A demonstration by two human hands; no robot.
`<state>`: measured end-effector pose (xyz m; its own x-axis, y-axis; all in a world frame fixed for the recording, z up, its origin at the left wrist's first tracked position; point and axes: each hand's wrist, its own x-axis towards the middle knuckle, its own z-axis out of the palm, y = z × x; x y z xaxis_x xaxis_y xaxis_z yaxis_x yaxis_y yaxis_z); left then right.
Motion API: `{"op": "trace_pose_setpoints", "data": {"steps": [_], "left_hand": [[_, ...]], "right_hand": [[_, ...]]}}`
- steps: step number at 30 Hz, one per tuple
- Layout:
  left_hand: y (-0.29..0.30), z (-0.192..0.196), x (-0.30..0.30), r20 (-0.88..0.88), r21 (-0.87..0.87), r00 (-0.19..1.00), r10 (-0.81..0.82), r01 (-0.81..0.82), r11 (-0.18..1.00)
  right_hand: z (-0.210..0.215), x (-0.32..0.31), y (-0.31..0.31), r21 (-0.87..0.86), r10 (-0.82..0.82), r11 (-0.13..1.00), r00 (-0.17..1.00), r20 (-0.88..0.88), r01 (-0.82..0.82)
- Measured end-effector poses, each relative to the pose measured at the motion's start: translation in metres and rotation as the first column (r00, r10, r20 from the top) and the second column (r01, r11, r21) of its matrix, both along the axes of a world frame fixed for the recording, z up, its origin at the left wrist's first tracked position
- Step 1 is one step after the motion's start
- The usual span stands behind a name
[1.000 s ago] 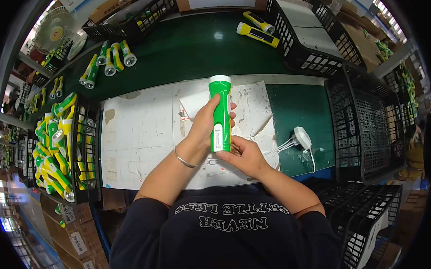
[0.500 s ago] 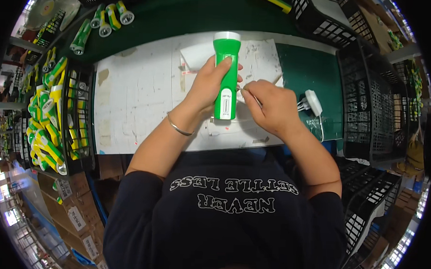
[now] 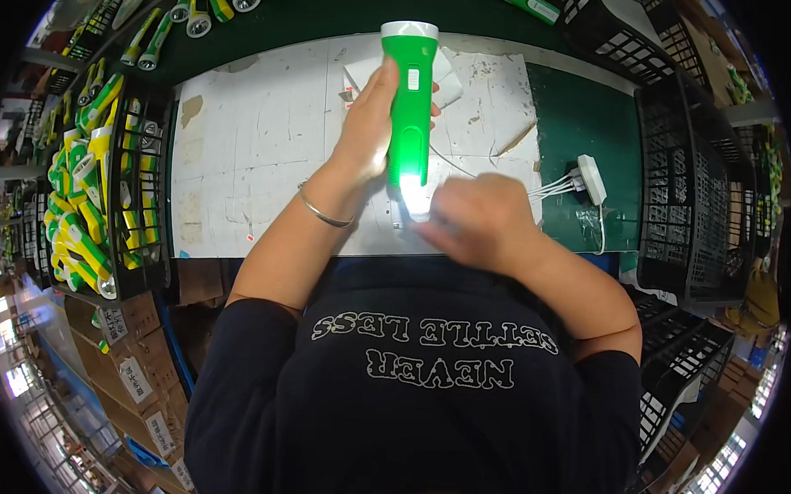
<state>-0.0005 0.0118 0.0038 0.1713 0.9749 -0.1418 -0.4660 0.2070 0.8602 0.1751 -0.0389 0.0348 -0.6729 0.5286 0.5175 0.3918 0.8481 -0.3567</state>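
Note:
My left hand (image 3: pixel 365 126) wraps round a green flashlight (image 3: pixel 412 98) with a white head, held over the white work board. A white slide switch (image 3: pixel 412 78) shows on its upper body. At the near end, a white panel (image 3: pixel 415 197) glows brightly and seems swung out from the body. My right hand (image 3: pixel 485 217) is beside that glowing end, fingers smeared by motion; whether they touch or grip it I cannot tell. To the right, a white power strip (image 3: pixel 590 180) has several thin white cords running toward the board.
At the left stands a black crate (image 3: pixel 138 275) heaped with green and yellow flashlights. Several more flashlights (image 3: pixel 199 22) lie at the back left, and one (image 3: pixel 521 0) at the back right. Black plastic crates (image 3: pixel 689 198) line the right side. White paper (image 3: pixel 451 77) lies behind the flashlight.
The white panel at the flashlight's near end has gone from flat and unlit to swung out and glowing. My left thumb has left the switch. My right hand has moved nearer my body.

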Motion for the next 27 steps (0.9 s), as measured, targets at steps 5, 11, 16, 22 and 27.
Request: {"op": "trace_pose_setpoints", "data": {"steps": [5,11,16,22,27], "left_hand": [[-0.001,-0.009,0.010,0.136,-0.229,0.990,0.042,-0.010,0.973],[0.005,-0.007,-0.004,0.680,-0.462,0.727,0.100,0.318,0.828],[-0.002,-0.001,-0.012,0.245,-0.328,0.942,-0.229,0.303,0.895],[-0.028,0.022,-0.011,-0.930,0.354,0.281,0.237,0.513,0.782],[-0.037,0.046,-0.053,-0.983,0.181,0.088,0.159,0.543,0.820]], "right_hand": [[-0.020,-0.012,0.044,-0.656,-0.307,0.742,0.940,-0.150,0.138],[-0.026,0.006,0.067,-0.816,-0.437,0.573,0.871,-0.224,0.078],[-0.020,0.020,0.079,-0.880,-0.486,0.468,0.856,-0.177,0.083],[-0.005,0.034,0.074,-0.911,-0.130,0.397,0.975,-0.178,-0.114],[-0.016,0.043,0.071,-0.862,-0.115,0.452,0.943,-0.311,-0.230]]}}
